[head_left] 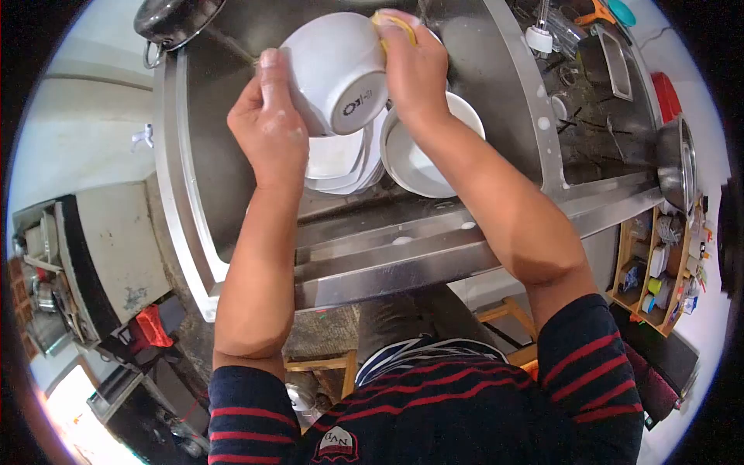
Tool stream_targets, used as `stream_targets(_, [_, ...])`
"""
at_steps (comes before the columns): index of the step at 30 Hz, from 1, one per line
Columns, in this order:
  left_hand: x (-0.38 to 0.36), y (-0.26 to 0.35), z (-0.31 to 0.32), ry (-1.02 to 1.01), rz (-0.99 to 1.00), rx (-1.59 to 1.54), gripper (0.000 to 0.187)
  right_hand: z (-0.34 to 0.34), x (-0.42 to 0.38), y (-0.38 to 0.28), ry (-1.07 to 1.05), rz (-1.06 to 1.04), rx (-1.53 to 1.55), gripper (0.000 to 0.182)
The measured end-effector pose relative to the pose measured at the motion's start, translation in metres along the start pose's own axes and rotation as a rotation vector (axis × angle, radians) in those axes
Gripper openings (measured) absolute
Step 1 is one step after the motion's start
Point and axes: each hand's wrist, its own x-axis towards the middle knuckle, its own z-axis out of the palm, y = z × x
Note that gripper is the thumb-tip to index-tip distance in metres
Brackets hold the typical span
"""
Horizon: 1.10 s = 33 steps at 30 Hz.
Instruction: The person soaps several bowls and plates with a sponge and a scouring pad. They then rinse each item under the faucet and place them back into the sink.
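A white bowl is tilted on its side above the sink, its base with a dark printed mark facing me. My left hand grips the bowl at its left side, thumb on the outer wall. On the right, my right hand presses a yellow sponge against the bowl's rim side, fingers closed round it. Beneath the bowl lie stacked white plates, partly hidden. Another round white bowl sits beside them, partly covered by my right forearm.
The steel sink has a raised front edge. A metal pot stands at the upper left. The right basin holds a steel container and utensils. A metal basin is at the far right, above a wooden shelf.
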Motion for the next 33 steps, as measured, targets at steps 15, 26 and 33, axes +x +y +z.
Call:
stream_targets(15, [-0.008, -0.002, 0.001, -0.067, 0.151, 0.131, 0.034, -0.005, -0.024, -0.054, -0.247, -0.708, -0.092, 0.025])
stream_targets(26, [0.007, 0.009, -0.002, 0.075, -0.051, -0.379, 0.041, 0.004, -0.011, -0.001, -0.144, 0.746, 0.726, 0.032])
stream_targets(33, [0.004, -0.005, -0.002, 0.013, -0.246, -0.595, 0.037, -0.001, 0.017, 0.001, -0.088, 0.605, 0.803, 0.034])
